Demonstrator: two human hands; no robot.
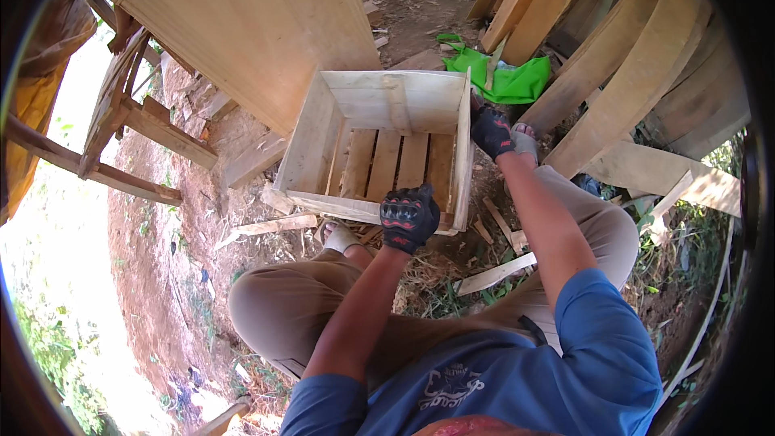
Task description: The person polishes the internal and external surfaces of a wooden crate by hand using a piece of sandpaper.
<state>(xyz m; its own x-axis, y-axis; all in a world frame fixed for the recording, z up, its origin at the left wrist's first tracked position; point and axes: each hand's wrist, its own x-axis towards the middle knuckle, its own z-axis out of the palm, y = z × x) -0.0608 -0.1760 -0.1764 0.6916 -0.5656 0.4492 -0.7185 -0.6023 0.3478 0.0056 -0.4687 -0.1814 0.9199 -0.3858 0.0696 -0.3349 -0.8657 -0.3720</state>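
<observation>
A pale wooden crate [391,95], open at the top with a slatted bottom, stands on the ground between my feet. My left hand [409,220], in a black glove with red marks, is closed over the rim of its near wall, toward the right corner. Just outside the right wall is my right hand [492,134], gloved alike, with curled fingers close against the boards. A small dark reddish bit shows beyond those fingers; what it belongs to is hidden.
A large plywood panel [250,24] leans behind the crate at left. Long boards [638,56] lean at the right. A bright green bag [517,82] lies beyond my right hand. Wood scraps [494,274] litter the ground, and a rough timber frame [165,133] stands at far left.
</observation>
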